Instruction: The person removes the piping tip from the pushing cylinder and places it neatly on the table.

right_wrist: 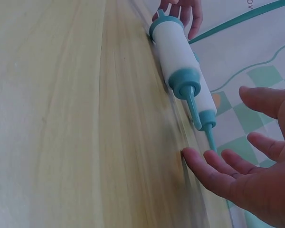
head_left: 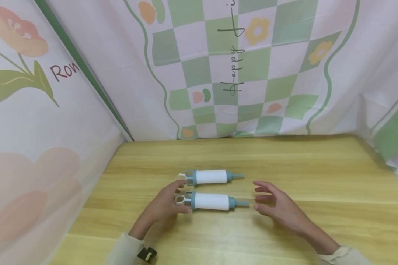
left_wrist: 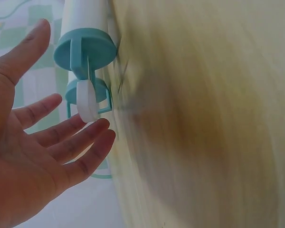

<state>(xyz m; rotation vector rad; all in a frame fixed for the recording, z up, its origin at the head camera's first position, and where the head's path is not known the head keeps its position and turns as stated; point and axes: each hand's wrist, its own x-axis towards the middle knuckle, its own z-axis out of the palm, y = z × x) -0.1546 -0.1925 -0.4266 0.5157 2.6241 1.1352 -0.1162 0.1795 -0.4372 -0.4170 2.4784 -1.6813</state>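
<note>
Two white syringes with teal end caps and narrow teal nozzles lie side by side on the wooden table, nozzles pointing right. The nearer syringe has its white ring handle within the spread of my left hand, whose thumb and fingers are parted around that end. Behind it lies the farther syringe, its handle close to my left fingertips. My right hand hovers just right of the nozzles, fingers spread and holding nothing. In the right wrist view, the nearer syringe's nozzle points toward my right fingers.
The wooden table runs back to a hanging cloth with green checks and flowers. Another printed cloth borders the left side. A dark band sits at my left cuff.
</note>
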